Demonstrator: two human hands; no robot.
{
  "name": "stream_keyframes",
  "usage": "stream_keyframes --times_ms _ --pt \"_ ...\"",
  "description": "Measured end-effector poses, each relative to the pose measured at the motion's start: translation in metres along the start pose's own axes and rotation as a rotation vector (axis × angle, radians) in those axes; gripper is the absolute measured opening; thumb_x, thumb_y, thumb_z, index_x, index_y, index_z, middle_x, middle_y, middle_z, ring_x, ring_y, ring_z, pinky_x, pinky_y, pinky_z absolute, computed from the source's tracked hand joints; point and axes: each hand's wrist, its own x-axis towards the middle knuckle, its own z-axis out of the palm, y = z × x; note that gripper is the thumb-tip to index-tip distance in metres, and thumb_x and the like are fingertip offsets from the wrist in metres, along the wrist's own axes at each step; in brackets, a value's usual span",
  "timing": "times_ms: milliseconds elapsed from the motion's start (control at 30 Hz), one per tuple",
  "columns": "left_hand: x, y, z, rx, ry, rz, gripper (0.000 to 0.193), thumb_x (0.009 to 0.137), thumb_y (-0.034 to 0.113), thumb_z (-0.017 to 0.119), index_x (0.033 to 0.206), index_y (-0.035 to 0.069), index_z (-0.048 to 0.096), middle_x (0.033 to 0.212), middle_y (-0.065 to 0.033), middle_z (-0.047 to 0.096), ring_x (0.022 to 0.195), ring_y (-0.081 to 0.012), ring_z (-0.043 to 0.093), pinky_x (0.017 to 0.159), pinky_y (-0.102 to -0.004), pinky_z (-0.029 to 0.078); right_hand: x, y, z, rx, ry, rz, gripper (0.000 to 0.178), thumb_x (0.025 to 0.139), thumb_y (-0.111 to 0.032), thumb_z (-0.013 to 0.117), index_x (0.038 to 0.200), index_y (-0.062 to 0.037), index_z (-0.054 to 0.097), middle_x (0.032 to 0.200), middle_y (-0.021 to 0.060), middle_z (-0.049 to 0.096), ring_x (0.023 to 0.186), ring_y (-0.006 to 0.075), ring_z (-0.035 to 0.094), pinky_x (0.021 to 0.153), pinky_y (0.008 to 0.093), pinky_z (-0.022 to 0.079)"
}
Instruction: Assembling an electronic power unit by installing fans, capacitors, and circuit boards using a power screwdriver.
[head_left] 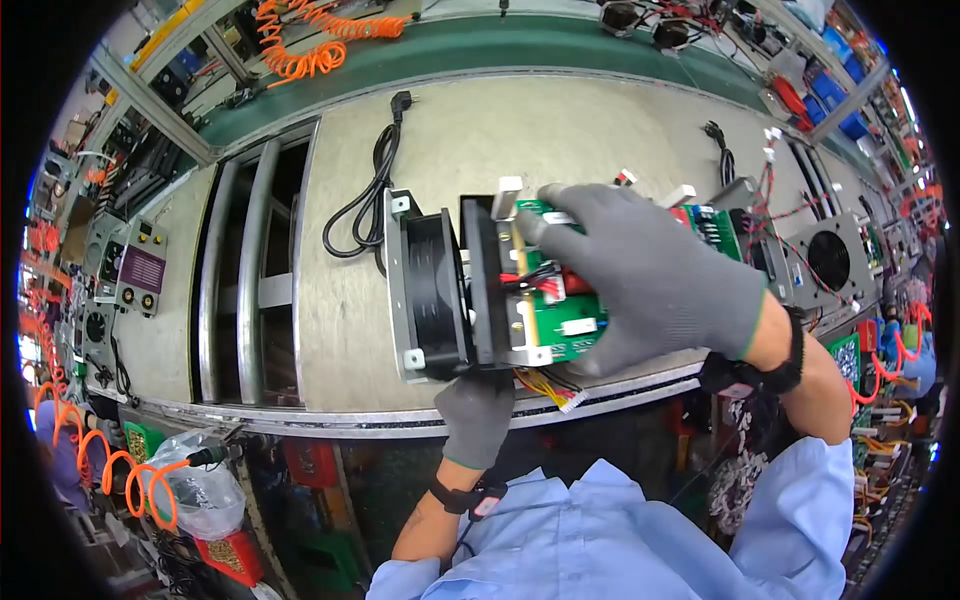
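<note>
A half-built electronic unit lies across the near middle of the bench, with a grey metal panel and black fan (432,290) at its left end. Beside the fan is a green circuit board (575,345) carrying wires and white connectors. My right hand (650,270), in a grey glove, is spanned over the board, fingers at its far edge and thumb at its near edge. At the near side of the fan unit my left hand (475,415), also gloved, is pressed up against it; its fingertips are hidden underneath. Loose coloured wires (550,388) hang from the near edge.
A black power cord (375,190) lies left of the unit. Metal rollers (250,270) fill a gap in the bench. Another fan unit (825,260) stands at right, a finished-looking unit (138,262) at left. An orange coiled hose (110,465) hangs near a plastic bag (195,490).
</note>
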Motion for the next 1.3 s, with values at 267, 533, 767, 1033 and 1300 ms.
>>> stream_keyframes --times_ms 267,533,767,1033,1300 --pt "-0.008 -0.012 0.013 0.182 0.002 -0.059 0.011 0.084 0.016 0.072 0.078 0.008 0.067 0.063 -0.0154 0.063 0.059 -0.0384 0.065 0.051 -0.0472 0.050 -0.009 -0.022 0.009 -0.290 0.149 0.006 0.096 0.068 -0.056 0.085 0.141 -0.0024 0.053 0.141 0.0242 0.055 0.128 0.0411 0.057 0.113 0.0557 0.041" --pt "-0.015 -0.048 0.004 -0.041 -0.038 -0.226 0.013 0.087 0.015 0.072 0.091 0.004 0.076 0.074 -0.0103 0.073 0.065 -0.0248 0.070 0.064 -0.0410 0.055 -0.165 -0.102 0.062 0.244 0.254 0.024 0.052 0.085 -0.042 0.075 0.120 -0.0057 0.062 0.116 0.0144 0.065 0.107 0.0322 0.064 0.099 0.0488 0.049" --pt "0.002 -0.067 -0.023 -0.243 -0.042 -0.360 0.027 0.092 0.007 0.062 0.113 -0.003 0.076 0.100 -0.0180 0.078 0.089 -0.0279 0.073 0.082 -0.0408 0.055 -0.392 -0.066 0.081 0.167 -0.435 1.260 0.056 0.085 -0.045 0.067 0.123 -0.0050 0.072 0.109 0.0193 0.075 0.105 0.0361 0.072 0.091 0.0483 0.057" --pt "-0.010 -0.040 -0.071 -0.041 -0.037 -0.456 0.036 0.094 0.011 0.070 0.125 -0.005 0.066 0.119 -0.0177 0.073 0.106 -0.0245 0.066 0.098 -0.0422 0.050 -0.628 0.010 0.077 -0.571 0.017 1.643 0.022 0.089 -0.023 0.063 0.092 -0.0042 0.074 0.094 0.0188 0.074 0.087 0.0408 0.071 0.073 0.0549 0.055" --pt "0.014 0.017 -0.103 -0.270 0.236 -0.258 0.061 0.097 -0.002 0.054 0.156 0.001 0.039 0.114 -0.0110 0.064 0.081 -0.0140 0.066 0.067 -0.0287 0.054 -0.787 0.207 0.135 -0.243 0.568 1.363 0.040 0.096 -0.005 0.055 0.135 0.0031 0.060 0.133 0.0223 0.065 0.126 0.0362 0.061 0.106 0.0441 0.048"
